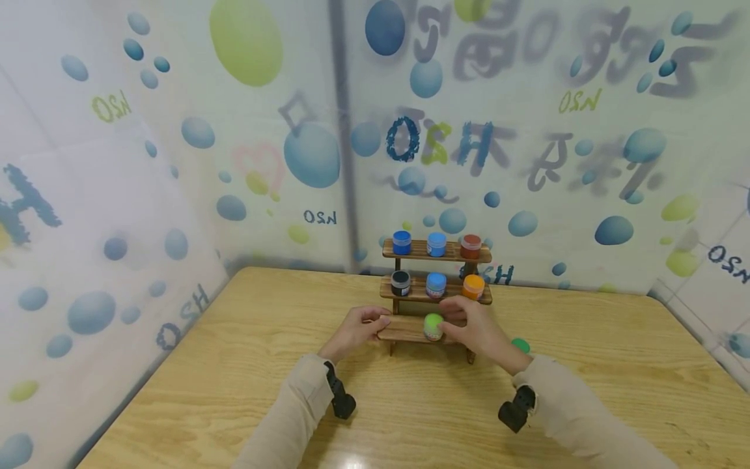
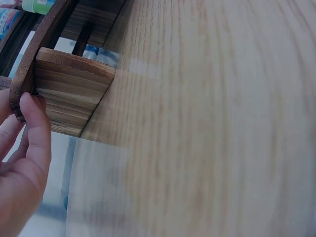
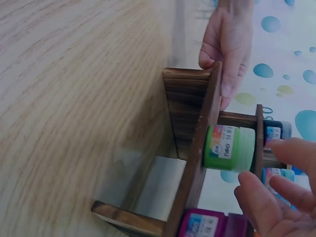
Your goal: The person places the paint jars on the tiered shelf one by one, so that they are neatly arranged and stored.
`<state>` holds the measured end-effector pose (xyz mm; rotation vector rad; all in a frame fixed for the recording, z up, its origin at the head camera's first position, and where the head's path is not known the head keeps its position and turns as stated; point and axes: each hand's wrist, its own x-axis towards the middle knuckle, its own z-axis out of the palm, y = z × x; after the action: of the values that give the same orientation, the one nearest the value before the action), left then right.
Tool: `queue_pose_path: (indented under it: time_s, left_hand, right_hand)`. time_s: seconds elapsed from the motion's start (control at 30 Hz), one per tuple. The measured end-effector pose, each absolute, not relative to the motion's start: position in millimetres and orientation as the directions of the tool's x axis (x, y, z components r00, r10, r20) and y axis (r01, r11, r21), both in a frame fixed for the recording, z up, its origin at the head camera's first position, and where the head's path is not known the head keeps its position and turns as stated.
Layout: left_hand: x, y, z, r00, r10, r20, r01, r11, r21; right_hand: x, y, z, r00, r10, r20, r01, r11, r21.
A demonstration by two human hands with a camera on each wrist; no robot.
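A three-tier wooden display rack (image 1: pixel 404 327) stands on the table. My left hand (image 1: pixel 359 331) pinches the left end of its lowest shelf, with the thumb and fingers on either side of the board (image 2: pixel 27 59). On that shelf sits a light green paint jar (image 1: pixel 433 327), upright. My right hand (image 1: pixel 476 329) is right beside this jar, its fingers loosely bent and spread; in the right wrist view the fingertips (image 3: pixel 245 180) look just apart from the jar's lid. A purple jar (image 3: pixel 200 224) sits further along the same shelf, hidden behind my right hand in the head view.
The middle shelf carries black (image 1: pixel 401 284), blue (image 1: pixel 435 286) and orange (image 1: pixel 473 286) jars. Two blue jars (image 1: pixel 402 243) and a dark red one (image 1: pixel 471 247) stand on top. A green round object (image 1: pixel 520 345) lies partly behind my right wrist. A patterned curtain (image 1: pixel 281 247) hangs behind the table.
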<state>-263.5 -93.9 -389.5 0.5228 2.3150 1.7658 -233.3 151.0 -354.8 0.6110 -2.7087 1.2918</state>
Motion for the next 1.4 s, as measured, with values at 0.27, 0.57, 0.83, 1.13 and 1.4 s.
queue_pose_path:
  time_s: [0.27, 0.57, 0.83, 1.13, 1.4]
  left_hand:
    - [-263, -93, -389, -0.922, 0.382, 0.064, 0.164, 0.235, 0.958]
    - [-263, -94, -390, -0.927, 0.371, 0.063, 0.164, 0.25, 0.954]
    - [-262, -93, -389, -0.924, 0.375, 0.07, 0.171, 0.245, 0.954]
    - [-279, -95, -411, -0.923, 0.376, 0.075, 0.169, 0.223, 0.96]
    - [-281, -94, -416, -0.932, 0.353, 0.076, 0.169, 0.24, 0.956]
  right_hand:
    - [-226, 172, -341, -0.916, -0.257, 0.308, -0.401, 0.566, -0.72]
    - [-222, 211, -339, -0.934, -0.197, 0.298, -0.355, 0.594, -0.721]
    - [-221, 242, -357, -0.924, -0.205, 0.323, -0.38, 0.584, -0.717]
    - [-224, 269, -385, -0.949, -0.157, 0.273, -0.31, 0.617, -0.723]
    - [-226, 280, -403, -0.975, -0.113, 0.193, -0.218, 0.666, -0.714]
